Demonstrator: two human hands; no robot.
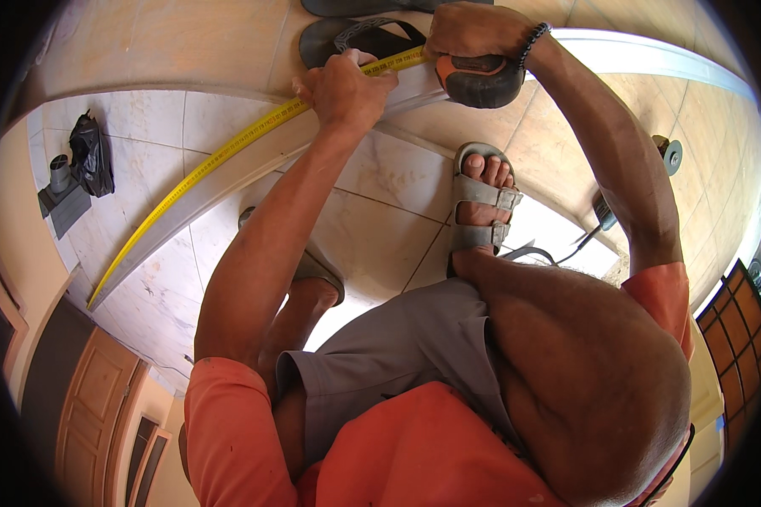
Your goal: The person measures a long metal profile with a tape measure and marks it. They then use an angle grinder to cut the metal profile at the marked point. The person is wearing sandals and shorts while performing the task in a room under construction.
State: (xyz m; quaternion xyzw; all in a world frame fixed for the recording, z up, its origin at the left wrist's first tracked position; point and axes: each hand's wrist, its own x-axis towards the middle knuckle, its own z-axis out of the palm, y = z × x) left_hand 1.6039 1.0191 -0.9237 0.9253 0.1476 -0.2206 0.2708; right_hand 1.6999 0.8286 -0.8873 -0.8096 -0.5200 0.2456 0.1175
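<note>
A tape measure with a dark and orange case (482, 84) is gripped from above by my right hand (484, 32), its fingers wrapped round the case. From it the yellow blade (216, 160) runs left and toward me, along a long pale profile bar (643, 52). My left hand (347, 93) is closed on the blade a short way left of the case, pressing it at the bar's edge. The blade's far-left end lies near the bar's left end. What the left fingertips touch underneath is hidden.
A black flip-flop (320, 44) lies just beyond the bar. A black plastic bag (91, 156) and a grey pipe-like piece (59, 176) lie at the left. Right of my forearm, a round disc (673, 158) and a corded tool (604, 213) show partly. My sandalled foot (484, 198) stands near the bar.
</note>
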